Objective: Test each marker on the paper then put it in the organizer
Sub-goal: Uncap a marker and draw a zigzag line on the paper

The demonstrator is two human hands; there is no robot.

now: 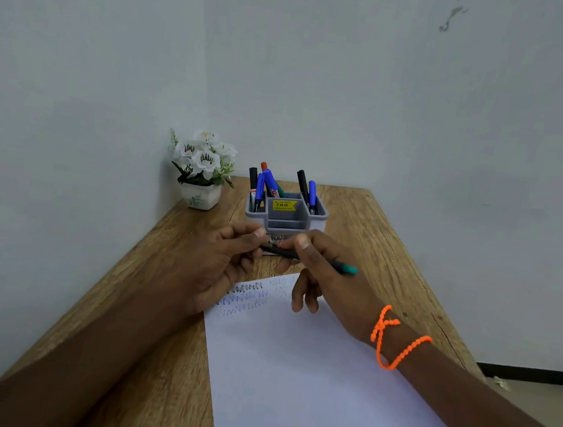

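I hold a thin dark marker with a green end (346, 268) level above the far edge of the white paper (309, 371). My right hand (322, 272) pinches its barrel between thumb and fingers. My left hand (231, 260) grips the marker's left end, which its fingers hide. Black and blue zigzag test lines (244, 297) mark the paper's top left corner. Just behind my hands stands the grey organizer (321, 213), with several black, blue and red markers upright in its left and right compartments.
A white pot of white flowers (201, 171) stands in the far left corner of the wooden table (375, 229). Walls close off the left and far sides. The table's right edge drops to the floor.
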